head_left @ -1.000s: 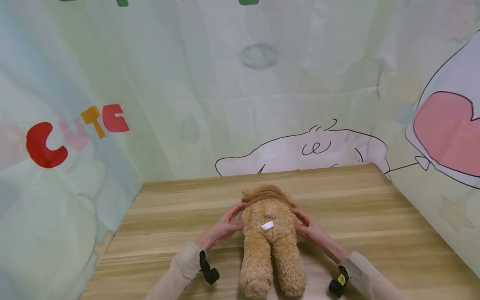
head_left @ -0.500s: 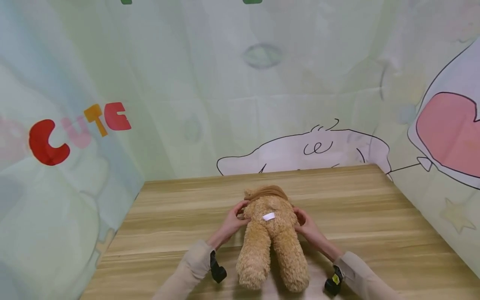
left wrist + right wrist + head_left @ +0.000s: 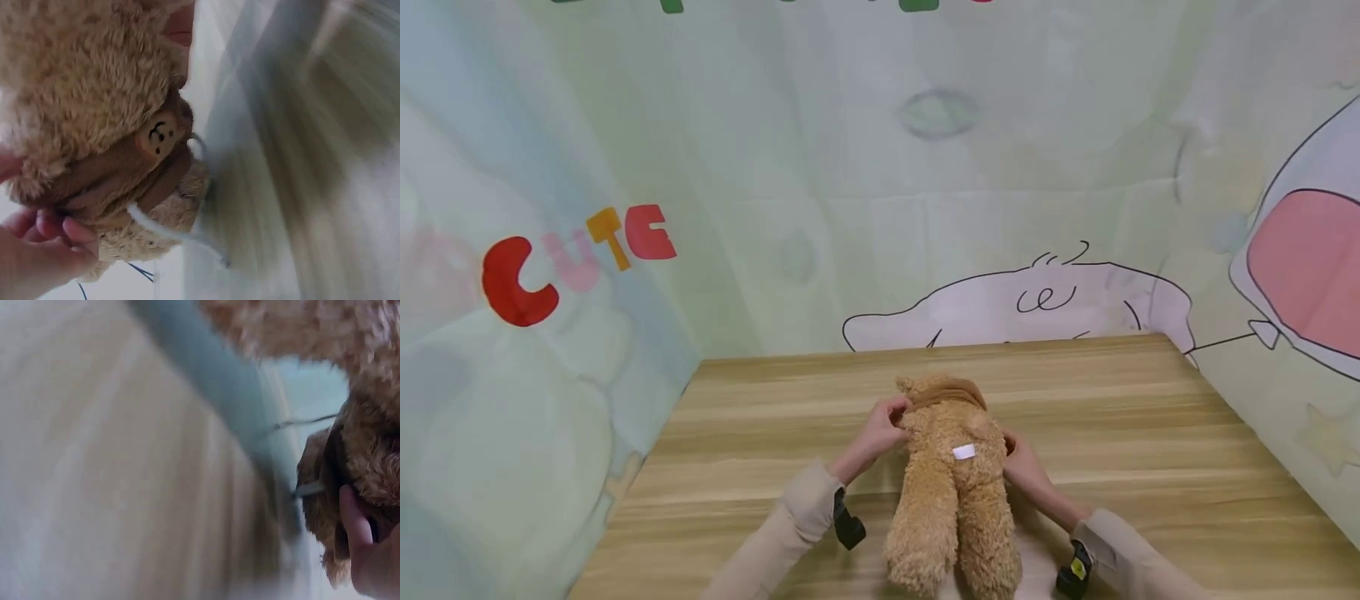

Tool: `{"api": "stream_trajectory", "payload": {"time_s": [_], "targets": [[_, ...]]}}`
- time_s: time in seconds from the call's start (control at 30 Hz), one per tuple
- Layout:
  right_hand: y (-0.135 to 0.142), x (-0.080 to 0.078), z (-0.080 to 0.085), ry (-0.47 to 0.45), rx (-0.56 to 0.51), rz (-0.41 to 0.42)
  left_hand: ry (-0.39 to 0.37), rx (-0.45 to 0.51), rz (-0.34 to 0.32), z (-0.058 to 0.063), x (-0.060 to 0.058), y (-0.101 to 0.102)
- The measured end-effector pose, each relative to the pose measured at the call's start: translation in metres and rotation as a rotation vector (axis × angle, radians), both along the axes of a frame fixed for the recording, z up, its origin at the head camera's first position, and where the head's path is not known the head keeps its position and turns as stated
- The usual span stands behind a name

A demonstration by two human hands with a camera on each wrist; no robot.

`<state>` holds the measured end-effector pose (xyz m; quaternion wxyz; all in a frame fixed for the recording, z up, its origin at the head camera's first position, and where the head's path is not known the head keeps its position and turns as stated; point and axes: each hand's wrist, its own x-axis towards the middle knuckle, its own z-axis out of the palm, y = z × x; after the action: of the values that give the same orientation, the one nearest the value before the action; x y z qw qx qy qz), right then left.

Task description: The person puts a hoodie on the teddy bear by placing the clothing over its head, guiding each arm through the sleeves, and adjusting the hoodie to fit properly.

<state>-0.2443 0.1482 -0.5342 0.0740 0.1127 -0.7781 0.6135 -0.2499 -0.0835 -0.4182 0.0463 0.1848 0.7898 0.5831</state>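
A light-brown teddy bear (image 3: 936, 492), with a white label on its body, is between my hands, legs toward me. A brown hoodie (image 3: 951, 392) is bunched around its neck and chest; the left wrist view shows its animal-face patch (image 3: 159, 136) and a pale drawstring (image 3: 178, 234). My left hand (image 3: 882, 432) pinches the hoodie's edge at the bear's left side in the head view. On the opposite side, my right hand (image 3: 1026, 471) holds brown cloth against the fur, its finger (image 3: 355, 519) lying along the hoodie in the right wrist view. Some right fingertips are hidden.
The wood-grain table (image 3: 760, 425) extends around the bear. Behind it and at both sides hangs a printed cloth backdrop (image 3: 775, 208). Black wrist cameras (image 3: 848, 523) hang below both sleeves, close to the bear's legs.
The bear has turned and tilted slightly, its label shifting right. My left hand has moved up to the hoodie's edge, while my right hand has moved slightly lower along the bear's side.
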Motion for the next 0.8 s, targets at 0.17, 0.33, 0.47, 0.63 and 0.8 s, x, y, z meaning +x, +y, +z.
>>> {"api": "stream_trajectory", "payload": {"time_s": [0.17,0.33,0.47,0.63,0.8], "targets": [[-0.018,0.021,0.068,-0.197,0.034,-0.084,0.026,0.079,0.111,0.003,0.007,0.007],[-0.017,0.005,0.071,-0.232,-0.015,-0.183,0.288,0.169,0.360,-0.021,-0.011,0.015],[-0.005,-0.010,0.065,-0.231,0.000,-0.168,0.308,0.193,0.408,-0.036,-0.016,0.016],[0.015,-0.021,0.059,-0.210,0.125,0.087,0.000,0.265,0.275,-0.047,-0.014,0.010],[0.033,-0.031,0.057,-0.117,0.152,0.254,-0.241,0.295,0.064,-0.048,-0.017,-0.003]]}}
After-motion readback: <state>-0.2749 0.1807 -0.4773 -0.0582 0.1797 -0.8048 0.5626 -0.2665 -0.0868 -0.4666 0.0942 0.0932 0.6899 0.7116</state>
